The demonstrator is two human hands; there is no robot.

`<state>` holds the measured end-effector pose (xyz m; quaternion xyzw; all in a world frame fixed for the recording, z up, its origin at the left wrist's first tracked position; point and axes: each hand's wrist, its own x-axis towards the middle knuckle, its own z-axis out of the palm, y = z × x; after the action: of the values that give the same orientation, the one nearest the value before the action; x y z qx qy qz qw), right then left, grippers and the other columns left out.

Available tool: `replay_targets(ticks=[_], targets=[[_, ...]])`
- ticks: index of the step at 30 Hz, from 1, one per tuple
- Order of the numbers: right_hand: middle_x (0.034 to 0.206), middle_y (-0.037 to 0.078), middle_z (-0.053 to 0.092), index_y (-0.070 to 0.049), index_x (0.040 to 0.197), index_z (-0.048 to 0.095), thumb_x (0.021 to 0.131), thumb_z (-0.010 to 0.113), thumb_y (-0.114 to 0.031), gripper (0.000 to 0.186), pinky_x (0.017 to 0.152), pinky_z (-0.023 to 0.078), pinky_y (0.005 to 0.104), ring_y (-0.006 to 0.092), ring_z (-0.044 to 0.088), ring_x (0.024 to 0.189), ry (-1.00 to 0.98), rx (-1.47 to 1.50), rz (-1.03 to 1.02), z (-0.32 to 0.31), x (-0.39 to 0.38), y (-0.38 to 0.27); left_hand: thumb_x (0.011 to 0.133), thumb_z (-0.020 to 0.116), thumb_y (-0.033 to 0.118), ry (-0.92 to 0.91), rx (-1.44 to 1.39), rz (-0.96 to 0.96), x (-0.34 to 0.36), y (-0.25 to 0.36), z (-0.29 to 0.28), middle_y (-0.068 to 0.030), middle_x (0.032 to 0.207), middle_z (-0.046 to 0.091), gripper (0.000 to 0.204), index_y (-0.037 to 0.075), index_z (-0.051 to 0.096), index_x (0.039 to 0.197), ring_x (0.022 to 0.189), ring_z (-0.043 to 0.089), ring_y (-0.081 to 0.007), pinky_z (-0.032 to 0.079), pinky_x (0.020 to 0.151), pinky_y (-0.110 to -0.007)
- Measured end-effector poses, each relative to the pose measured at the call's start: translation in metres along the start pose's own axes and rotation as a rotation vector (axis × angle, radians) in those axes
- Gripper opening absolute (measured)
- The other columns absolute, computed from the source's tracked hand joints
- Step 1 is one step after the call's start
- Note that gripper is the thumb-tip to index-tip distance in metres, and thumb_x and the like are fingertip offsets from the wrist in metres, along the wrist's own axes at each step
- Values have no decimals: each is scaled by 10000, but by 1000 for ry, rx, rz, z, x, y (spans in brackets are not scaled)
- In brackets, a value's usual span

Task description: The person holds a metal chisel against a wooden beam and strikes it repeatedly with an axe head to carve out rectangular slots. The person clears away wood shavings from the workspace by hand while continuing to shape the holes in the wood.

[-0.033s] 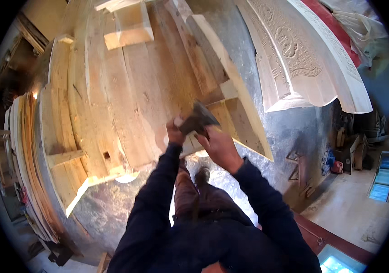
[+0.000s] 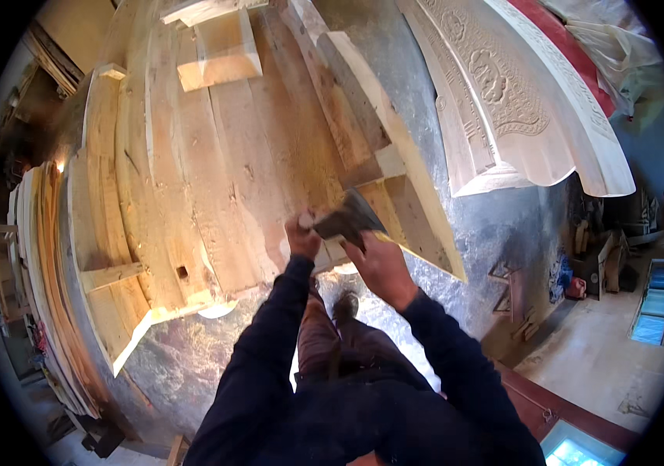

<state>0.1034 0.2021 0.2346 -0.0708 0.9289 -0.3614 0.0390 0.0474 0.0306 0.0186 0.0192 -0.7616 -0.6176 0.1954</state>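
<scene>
Dark tool had shifted slightly down and right since the earlier frame, its wide head swung round a bit. Right hand had gone down with it; left hand sat a little lower too. Background had also dropped slightly in view, so part of that was camera.

Right hand: gripping the tool, fingers wrapped round its lower right part. Tool was hatchet-like, slightly blurred; exact type couldn't be told. Left hand: fingers curled up at the tool's left end, a pale bit showing at the fingertips. Couldn't tell whether it held the tool, a wood piece or nothing.

Tool hung between both hands, above the near edge of the plank panel, toward its right corner. Contact with the wood couldn't be made out.

Panel: long planks side by side, raised side rail on the right, short crosspiece at left, square hole near the front edge, wooden block standing at the far end.

Further out: pale carved panel to the right, stacked boards to the left, crumpled plastic sheeting top right, blue-lit panes far right. Person's boot showed below the hands.
</scene>
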Motion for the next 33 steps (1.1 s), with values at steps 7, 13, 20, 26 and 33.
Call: replay_targets(ticks=[7, 13, 20, 26, 33], targets=[[813, 236, 676, -11, 1015, 645, 962, 619, -314, 308, 644, 507, 519, 444, 658, 757, -60, 54, 486, -2, -103, 97, 906, 715, 110, 25, 78, -259, 48, 32, 34, 51, 640, 564, 315, 21, 551, 652, 603, 497, -83, 419, 570, -288], [714, 278, 647, -6, 914, 613, 957, 617, -362, 358, 623, 496, 571, 488, 642, 700, -58, -60, 559, 6, -184, 123, 932, 701, 211, -42, 28, -92, 31, 40, 33, -41, 559, 585, 380, 74, 567, 605, 522, 523, -108, 422, 520, -309], [761, 310, 645, 45, 1037, 635, 963, 600, -361, 413, 651, 509, 565, 496, 643, 729, -164, -36, 565, 21, -207, 105, 953, 650, 345, -155, -180, -1016, 172, -54, 44, 38, 524, 444, 382, 168, 479, 661, 397, 383, -115, 278, 384, -324], [761, 292, 652, 19, 946, 621, 951, 609, -378, 397, 659, 510, 561, 489, 645, 724, -214, -43, 586, 24, -218, 126, 970, 658, 385, -689, -656, -1182, 154, 69, -26, 61, 499, 327, 465, 196, 389, 641, 362, 268, -89, 188, 378, -269], [705, 269, 643, -23, 895, 611, 947, 624, -385, 366, 625, 501, 555, 477, 646, 690, -220, -140, 481, 26, -210, 151, 931, 729, 166, 124, -569, -573, 125, 79, -8, 51, 506, 375, 417, 165, 437, 633, 380, 267, -61, 192, 378, -262]])
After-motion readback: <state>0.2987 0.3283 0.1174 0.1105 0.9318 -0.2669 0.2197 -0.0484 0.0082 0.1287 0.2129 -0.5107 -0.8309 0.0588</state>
